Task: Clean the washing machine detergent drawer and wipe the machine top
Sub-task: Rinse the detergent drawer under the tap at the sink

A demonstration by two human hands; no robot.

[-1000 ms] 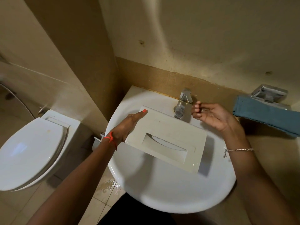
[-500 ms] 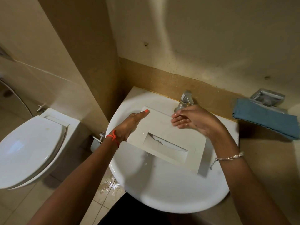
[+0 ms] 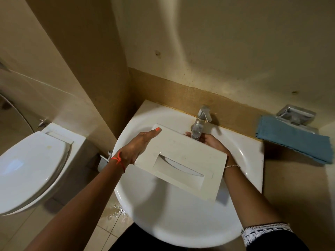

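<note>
The white detergent drawer (image 3: 181, 153) hangs tilted over the white sink (image 3: 163, 223), its front panel with the recessed handle facing up at me. My left hand (image 3: 137, 147) grips the panel's left end, thumb laid along its top. My right hand (image 3: 212, 142) sits behind the panel's far right edge, directly under the spout of the chrome tap (image 3: 201, 118). The panel hides most of that hand, so its grip is unclear. No water stream is visible.
A folded blue cloth (image 3: 293, 140) lies on the ledge right of the sink, beside a metal soap dish (image 3: 297, 115). A toilet (image 3: 30, 165) with its lid down stands at the left. The floor tiles (image 3: 116, 212) below the sink are wet.
My right hand moved from beside the tap, across the panel's top edge, down behind the drawer under the spout. The left hand kept its hold on the drawer.
</note>
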